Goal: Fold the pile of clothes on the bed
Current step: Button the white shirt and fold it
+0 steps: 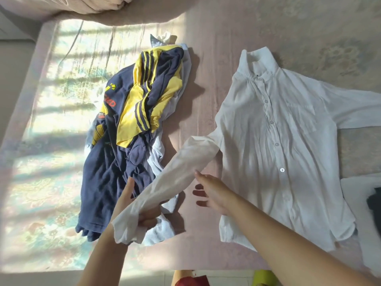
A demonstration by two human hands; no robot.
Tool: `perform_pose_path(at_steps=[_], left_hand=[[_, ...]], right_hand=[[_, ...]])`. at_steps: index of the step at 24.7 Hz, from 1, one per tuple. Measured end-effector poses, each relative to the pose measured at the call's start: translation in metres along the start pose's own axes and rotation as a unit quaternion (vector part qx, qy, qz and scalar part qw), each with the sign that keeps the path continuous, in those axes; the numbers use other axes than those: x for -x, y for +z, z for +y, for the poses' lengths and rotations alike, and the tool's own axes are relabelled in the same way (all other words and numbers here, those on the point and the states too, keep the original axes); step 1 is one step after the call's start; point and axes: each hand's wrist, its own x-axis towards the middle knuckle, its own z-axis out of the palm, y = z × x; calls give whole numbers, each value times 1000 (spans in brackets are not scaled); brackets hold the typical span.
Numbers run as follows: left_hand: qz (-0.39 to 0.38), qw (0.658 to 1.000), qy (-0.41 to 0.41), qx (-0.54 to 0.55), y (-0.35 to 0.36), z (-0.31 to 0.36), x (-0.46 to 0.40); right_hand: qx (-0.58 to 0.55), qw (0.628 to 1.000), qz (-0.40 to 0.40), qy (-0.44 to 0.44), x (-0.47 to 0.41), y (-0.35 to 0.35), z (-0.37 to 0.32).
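Note:
A white button-up shirt (276, 145) lies spread face up on the pink bed sheet (210, 58), collar toward the far side. Its left sleeve (181, 172) is lifted and stretched toward me. My left hand (136, 211) grips that sleeve near the cuff. My right hand (214, 193) hovers with fingers spread beside the sleeve's middle, fingertips touching its edge. A crumpled pile of clothes (132, 124), navy and yellow with pale blue pieces beneath, lies left of the shirt.
A folded white garment with something dark on it (365, 205) sits at the right edge. A bunched blanket (86, 5) lies at the head of the bed. Sunlight falls across the bed's left side. The near bed edge runs along the bottom.

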Motion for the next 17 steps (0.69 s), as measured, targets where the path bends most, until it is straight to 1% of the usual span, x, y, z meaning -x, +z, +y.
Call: perform_pose_path(at_steps=[1,2,3,4,5,6,7,8,9,10,11,12,13,14,15,16,17], left_hand=[[-8,999,-4,-51,-1,2,7],[0,991,0,-132,2,5,11],[22,974,14,-226,4,6,17],[37,950,40,-307,9,6,22],[31,926,69,-370,13,6,26],[15,900,88,-427,19,4,30],[3,865,98,-492,23,2,35],[13,809,103,-579,25,1,42],[53,715,97,-690,25,0,47],[105,580,105,-801,27,-2,51],[143,448,140,-871,27,-5,55],[149,358,205,-899,26,-11,57],[143,330,264,-895,25,-15,60],[145,335,317,-875,24,-16,62],[161,363,344,-851,20,-13,64],[190,434,340,-812,18,-5,65],[218,539,317,-749,12,4,65]], right_hand=[[-39,998,-36,20,2,14,-1],[-66,995,-69,33,6,28,-3],[-84,992,-85,39,9,42,-5],[-97,991,-80,35,12,55,-6],[-104,993,-49,23,15,68,-6],[-93,995,14,10,16,77,-7],[-52,993,104,4,16,83,-9],[11,981,194,-2,18,87,-13],[62,967,248,-18,19,87,-17],[87,959,267,-40,18,85,-22],[89,960,259,-60,15,81,-28],[91,964,236,-78,10,75,-33],[102,966,218,-92,7,70,-36],[93,967,214,-97,6,66,-38],[52,969,218,-101,5,63,-40],[-44,971,213,-97,4,61,-40],[-176,963,187,-85,4,60,-40]])
